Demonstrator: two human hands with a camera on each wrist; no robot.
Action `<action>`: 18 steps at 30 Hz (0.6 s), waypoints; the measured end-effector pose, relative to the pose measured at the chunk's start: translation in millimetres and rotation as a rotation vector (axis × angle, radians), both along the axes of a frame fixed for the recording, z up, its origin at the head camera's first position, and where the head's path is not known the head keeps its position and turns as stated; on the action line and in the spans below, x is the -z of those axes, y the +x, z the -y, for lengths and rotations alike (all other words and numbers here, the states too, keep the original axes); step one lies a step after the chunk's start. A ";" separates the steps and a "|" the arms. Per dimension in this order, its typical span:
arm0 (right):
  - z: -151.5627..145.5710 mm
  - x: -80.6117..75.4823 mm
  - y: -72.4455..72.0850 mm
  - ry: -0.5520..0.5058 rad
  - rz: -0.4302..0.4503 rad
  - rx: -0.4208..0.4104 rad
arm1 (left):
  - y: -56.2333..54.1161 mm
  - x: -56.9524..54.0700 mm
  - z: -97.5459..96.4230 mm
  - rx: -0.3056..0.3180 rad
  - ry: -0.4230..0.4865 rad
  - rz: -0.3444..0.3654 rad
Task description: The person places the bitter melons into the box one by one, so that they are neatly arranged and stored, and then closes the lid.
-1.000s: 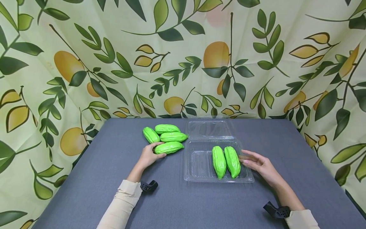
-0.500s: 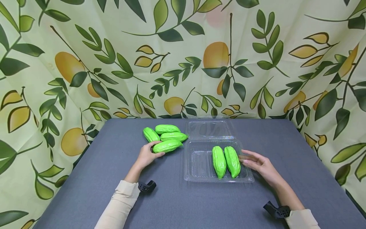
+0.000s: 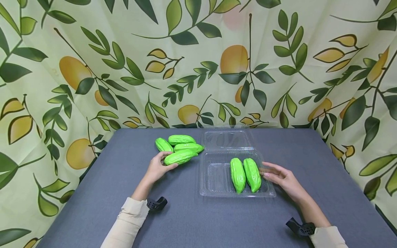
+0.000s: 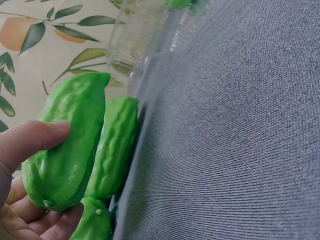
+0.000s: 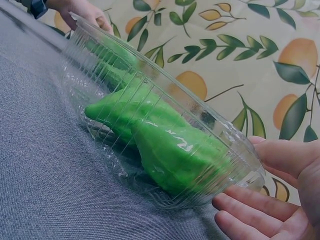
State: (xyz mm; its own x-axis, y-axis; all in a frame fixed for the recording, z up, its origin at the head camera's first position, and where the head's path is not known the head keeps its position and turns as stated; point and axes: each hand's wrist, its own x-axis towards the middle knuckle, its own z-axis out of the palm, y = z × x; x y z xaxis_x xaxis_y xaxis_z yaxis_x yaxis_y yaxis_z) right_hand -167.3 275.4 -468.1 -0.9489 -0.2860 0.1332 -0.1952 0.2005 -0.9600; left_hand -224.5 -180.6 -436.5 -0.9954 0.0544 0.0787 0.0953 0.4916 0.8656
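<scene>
My left hand (image 3: 157, 168) holds a bright green, bumpy bitter melon (image 3: 180, 157) between thumb and fingers, its pointed tip facing right. In the left wrist view the thumb lies across the held melon (image 4: 70, 140), and the other fingers curl beneath. Several more bitter melons (image 3: 181, 139) lie grouped just behind it. An opened clear plastic container (image 3: 214, 194) has two bitter melons (image 3: 237, 175) side by side in its right half. At the container's right wall, my right hand (image 3: 283, 179) grips the edge, thumb at the rim and fingers against the outside in the right wrist view.
The container's hinged lid (image 3: 227, 139) lies folded back behind its base. All of it rests on a grey cloth-covered table (image 3: 186, 220). A leaf-and-fruit patterned curtain (image 3: 198, 69) rises along the table's back and sides.
My left hand has drawn slightly left and toward me, raising and tilting the bitter melon it holds off the group. My right hand and the container stay in place.
</scene>
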 end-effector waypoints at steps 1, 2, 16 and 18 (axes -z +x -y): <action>-0.1 0.0 0.0 -0.003 -0.001 -0.001 | 0.7 -0.4 0.5 -0.002 0.000 0.001; -0.1 0.0 0.0 -0.006 -0.002 -0.003 | 1.1 -0.7 0.9 -0.004 0.001 0.001; 0.3 -0.2 0.1 0.018 0.013 0.017 | 7.7 -10.1 2.7 0.021 0.033 -0.004; 0.3 -0.3 0.2 0.020 0.012 0.015 | 8.6 -11.1 2.2 0.022 0.032 -0.005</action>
